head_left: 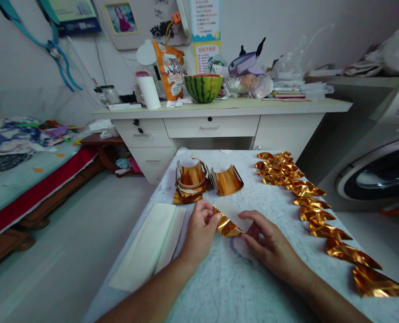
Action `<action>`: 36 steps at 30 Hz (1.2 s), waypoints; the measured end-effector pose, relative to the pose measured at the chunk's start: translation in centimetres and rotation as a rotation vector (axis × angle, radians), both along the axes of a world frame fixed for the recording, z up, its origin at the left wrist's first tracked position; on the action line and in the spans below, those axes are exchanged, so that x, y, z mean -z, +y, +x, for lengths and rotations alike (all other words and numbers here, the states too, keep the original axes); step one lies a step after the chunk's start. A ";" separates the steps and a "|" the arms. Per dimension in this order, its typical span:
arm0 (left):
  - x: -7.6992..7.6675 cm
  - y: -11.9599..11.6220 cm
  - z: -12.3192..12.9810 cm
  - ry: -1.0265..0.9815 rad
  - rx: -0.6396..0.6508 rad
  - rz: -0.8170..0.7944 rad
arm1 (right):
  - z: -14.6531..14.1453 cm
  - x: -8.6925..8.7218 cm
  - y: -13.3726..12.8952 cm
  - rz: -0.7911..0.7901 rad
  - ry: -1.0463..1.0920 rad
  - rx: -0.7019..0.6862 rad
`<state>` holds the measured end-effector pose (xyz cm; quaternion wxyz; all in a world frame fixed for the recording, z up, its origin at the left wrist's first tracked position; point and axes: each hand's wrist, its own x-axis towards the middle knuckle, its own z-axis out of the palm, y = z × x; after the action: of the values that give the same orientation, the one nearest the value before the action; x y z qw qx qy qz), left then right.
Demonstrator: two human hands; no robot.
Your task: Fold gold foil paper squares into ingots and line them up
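A folded piece of gold foil [227, 225] is stretched between my two hands above the cloth-covered table [219, 287]. My left hand [201, 229] pinches its upper left end between thumb and fingers. The lower right tip lies between the thumb and a finger of my right hand [266, 240], whose index finger is raised apart. Beyond my hands stand curved stacks of gold sheets [191, 175] and a smaller curved stack [227, 180]. Pale paper sheets [145, 246] lie left of my left hand. Folded gold pieces [310, 202] form a long row along the right side.
Behind the table, a white desk [212, 125] holds a watermelon half [203, 88], an orange pouch [170, 74], a white roll [148, 92] and plastic bags. A washing machine [384, 148] is at the right, a bed [51, 170] at the left.
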<state>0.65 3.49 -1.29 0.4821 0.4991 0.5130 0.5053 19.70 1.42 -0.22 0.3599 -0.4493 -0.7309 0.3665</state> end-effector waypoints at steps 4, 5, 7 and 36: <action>0.3 -0.1 -0.2 0.113 0.075 0.055 | 0.1 -0.3 0.1 0.018 -0.081 -0.055; 0.3 -0.2 -0.2 0.137 0.101 0.062 | 0.1 -0.3 0.1 0.002 -0.100 -0.047; 0.1 -0.3 -0.2 0.186 0.150 0.069 | 0.0 -0.3 0.0 -0.021 -0.146 -0.017; -1.3 0.4 -1.2 0.789 0.428 0.277 | 0.4 -0.7 0.0 0.131 -0.482 -0.202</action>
<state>-0.52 3.93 0.02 0.2726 0.8074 0.4700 0.2300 20.12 1.47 0.45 0.1651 -0.4242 -0.8588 0.2350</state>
